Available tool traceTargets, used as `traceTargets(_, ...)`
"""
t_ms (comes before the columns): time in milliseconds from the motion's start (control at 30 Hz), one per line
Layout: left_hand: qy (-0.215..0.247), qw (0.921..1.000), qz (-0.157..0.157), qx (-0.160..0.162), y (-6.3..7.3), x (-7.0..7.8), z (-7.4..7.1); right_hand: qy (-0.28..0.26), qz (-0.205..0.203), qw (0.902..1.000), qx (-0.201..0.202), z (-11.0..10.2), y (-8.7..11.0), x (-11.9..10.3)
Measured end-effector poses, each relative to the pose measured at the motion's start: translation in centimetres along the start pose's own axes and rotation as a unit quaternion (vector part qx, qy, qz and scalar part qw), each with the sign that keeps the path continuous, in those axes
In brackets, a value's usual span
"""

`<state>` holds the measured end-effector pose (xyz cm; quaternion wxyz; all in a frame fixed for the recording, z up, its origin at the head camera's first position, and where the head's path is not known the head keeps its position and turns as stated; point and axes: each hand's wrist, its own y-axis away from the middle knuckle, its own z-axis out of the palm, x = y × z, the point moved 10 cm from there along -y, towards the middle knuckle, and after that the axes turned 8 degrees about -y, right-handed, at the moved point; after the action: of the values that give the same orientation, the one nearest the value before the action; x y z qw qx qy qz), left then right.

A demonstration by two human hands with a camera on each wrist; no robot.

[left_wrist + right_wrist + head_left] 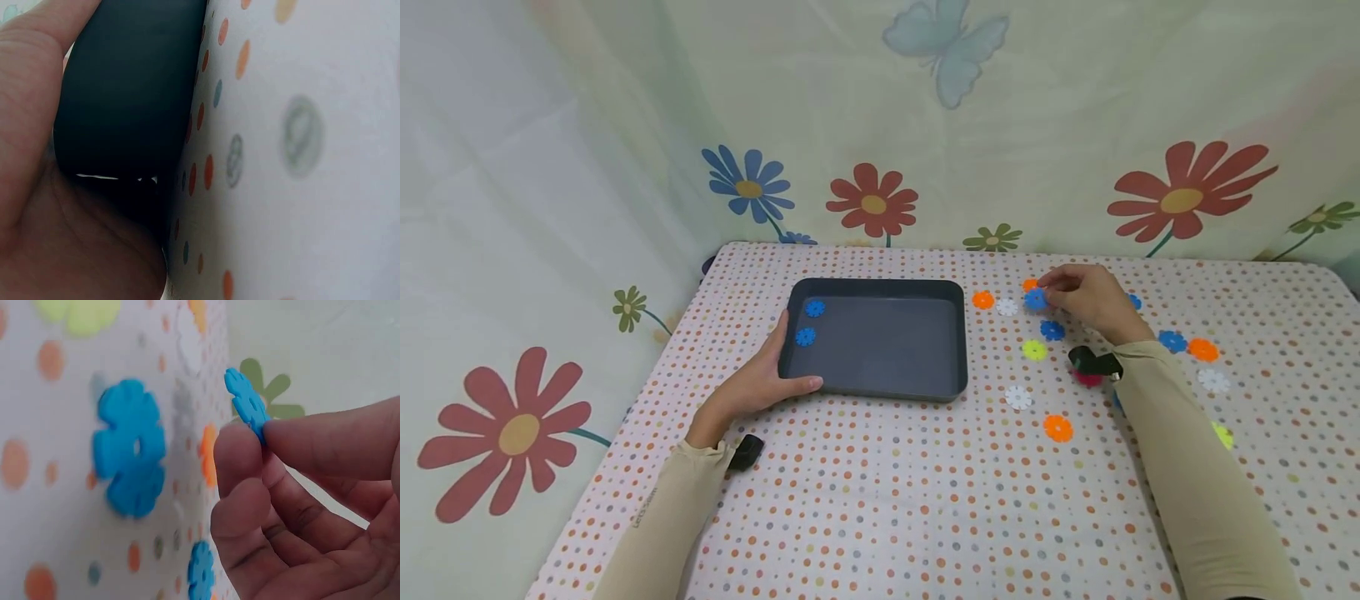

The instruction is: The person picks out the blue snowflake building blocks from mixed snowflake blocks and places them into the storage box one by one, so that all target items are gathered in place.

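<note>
1. Head view: here's the right hand (pixel 1092 302), over the far right of the table, pinching a blue disc (pixel 1035 299) between thumb and fingertip.
2. Right wrist view confirms it: that flower-edged disc is tilted up, clear of the spotted cloth (pixel 37 531).
3. Over to the left hand (pixel 758 372), which grips the grey tray (pixel 887 337) at its near left corner, thumb along the near rim, palm tucked round the corner.
4. Inside the tray, two blue discs (pixel 806 337) lie one behind the other by the left wall.
5. Between tray and right hand, there's traffic: an orange disc (pixel 983 300) and a white disc (pixel 1007 307) sit just beside each other, with the tray's raised right wall beyond them.
6. Behind the held piece, another orange disc (pixel 1031 284) peeks out, partly covered in the head view.
7. Nearer the person, a yellow disc (pixel 1034 350) lies beside a loose blue disc (pixel 1052 331); a pinkish-red disc (pixel 1089 379) is half hidden by the black wrist camera (pixel 1093 362).
8. More discs are scattered right of the sleeve (pixel 1187 467), which partly blocks a yellow-green one; a flowered curtain (pixel 1015 125) backs the table.
</note>
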<state>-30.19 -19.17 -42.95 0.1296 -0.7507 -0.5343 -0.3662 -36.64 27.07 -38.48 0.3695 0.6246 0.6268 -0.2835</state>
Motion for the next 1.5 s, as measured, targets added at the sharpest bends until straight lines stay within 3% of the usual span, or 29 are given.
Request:
traceTargets(767, -0.002, 1.0000, -0.002, 0.002, 0.2, 0.0, 0.1, -0.110, -0.021, 0.9917, -0.063, 3.4, -0.6, -4.9)
traceTargets(1500, -0.004, 1.0000, -0.006, 0.003, 0.0, -0.2, 0.0, -0.135, -0.052, 0.9833, -0.111, 8.3, -1.5, -8.9)
